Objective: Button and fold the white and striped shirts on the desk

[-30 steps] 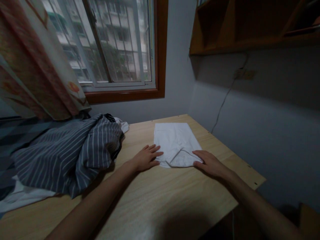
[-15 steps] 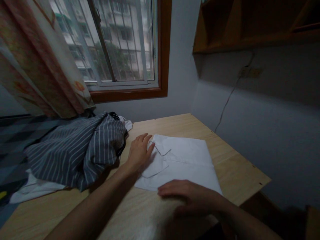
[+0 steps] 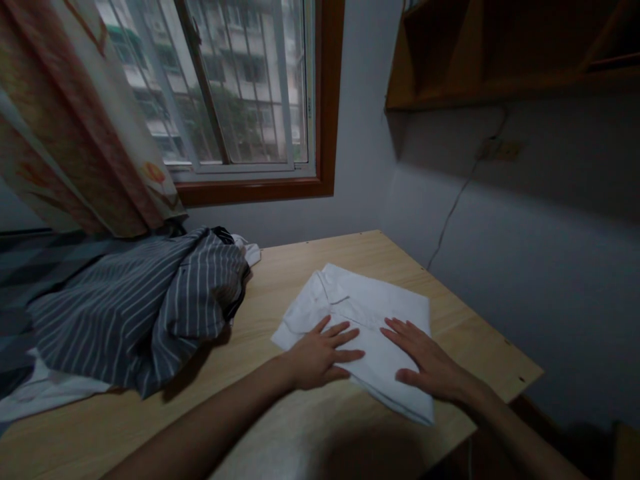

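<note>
A folded white shirt (image 3: 370, 300) lies flat on the wooden table, its collar and a dark-edged seam at the upper left. My left hand (image 3: 325, 353) rests on its near left part with the fingers spread. On the right part lies my right hand (image 3: 420, 353), palm down, fingers stretched out and thumb apart. Neither hand grips the cloth. The hands cover some of the shirt's lower half, and layered folds show along its near edge.
A heap of grey striped clothing (image 3: 150, 300) with white cloth (image 3: 45, 390) under it sits at the table's left. Behind the wooden table (image 3: 280, 263) are a window (image 3: 240, 87) and a patterned curtain (image 3: 85, 120). A shelf (image 3: 480, 60) hangs at upper right, above a cable (image 3: 453, 210).
The shirt has turned clockwise on the table. My left hand has moved from its far left side to its near part. My right hand has come up onto the cloth.
</note>
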`<state>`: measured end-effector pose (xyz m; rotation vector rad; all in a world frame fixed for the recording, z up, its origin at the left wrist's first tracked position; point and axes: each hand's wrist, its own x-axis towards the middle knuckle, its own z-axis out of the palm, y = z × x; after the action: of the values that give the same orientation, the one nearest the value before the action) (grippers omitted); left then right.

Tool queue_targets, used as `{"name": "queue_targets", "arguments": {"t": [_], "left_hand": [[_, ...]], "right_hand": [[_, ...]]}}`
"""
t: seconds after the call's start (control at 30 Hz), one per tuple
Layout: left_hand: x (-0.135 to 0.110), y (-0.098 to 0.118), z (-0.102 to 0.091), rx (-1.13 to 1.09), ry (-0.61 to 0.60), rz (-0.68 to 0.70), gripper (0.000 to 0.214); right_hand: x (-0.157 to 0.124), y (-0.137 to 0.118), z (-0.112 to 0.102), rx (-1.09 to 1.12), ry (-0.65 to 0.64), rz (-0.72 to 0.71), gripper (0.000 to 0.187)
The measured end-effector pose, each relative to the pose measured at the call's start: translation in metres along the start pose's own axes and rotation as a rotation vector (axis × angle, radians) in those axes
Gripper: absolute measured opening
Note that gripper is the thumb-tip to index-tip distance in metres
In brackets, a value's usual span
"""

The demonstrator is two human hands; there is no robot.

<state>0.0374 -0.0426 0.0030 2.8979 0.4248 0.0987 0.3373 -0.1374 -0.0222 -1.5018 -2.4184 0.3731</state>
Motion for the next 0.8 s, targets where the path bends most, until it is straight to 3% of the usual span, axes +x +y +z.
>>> {"name": "queue_targets", "arguments": {"t": [0.07,0.17,0.27,0.4,0.53,0.63,0.8], "left_hand": [[0.014,-0.02,-0.005,0.054,0.022,-0.02,0.041],[0.038,-0.043,-0.006,0.153,0.141,-0.254,0.043],[0.059,-0.049,-0.001,0.142,0.186,-0.449,0.052],[0.06,-0.037,0.002,0.078,0.144,-0.354,0.06],[0.031,-0.019,-0.003,0.137,0.144,-0.345,0.058],[-0.003,-0.009,-0.014,0.226,0.247,-0.419,0.053],[-0.075,-0.002,-0.063,0.444,0.527,-0.594,0.042]], "right_hand": [[-0.006,-0.005,0.006,-0.033,0.015,0.013,0.082],[-0.001,-0.011,0.018,-0.135,0.1,0.124,0.076],[0.021,-0.004,0.023,-0.212,0.159,0.263,0.07],[0.058,0.032,0.014,-0.252,0.148,0.272,0.067],[0.091,0.072,0.002,-0.276,0.184,0.296,0.065],[0.11,0.091,-0.002,-0.287,0.175,0.312,0.066],[0.119,0.107,0.0,-0.307,0.212,0.305,0.066]]}}
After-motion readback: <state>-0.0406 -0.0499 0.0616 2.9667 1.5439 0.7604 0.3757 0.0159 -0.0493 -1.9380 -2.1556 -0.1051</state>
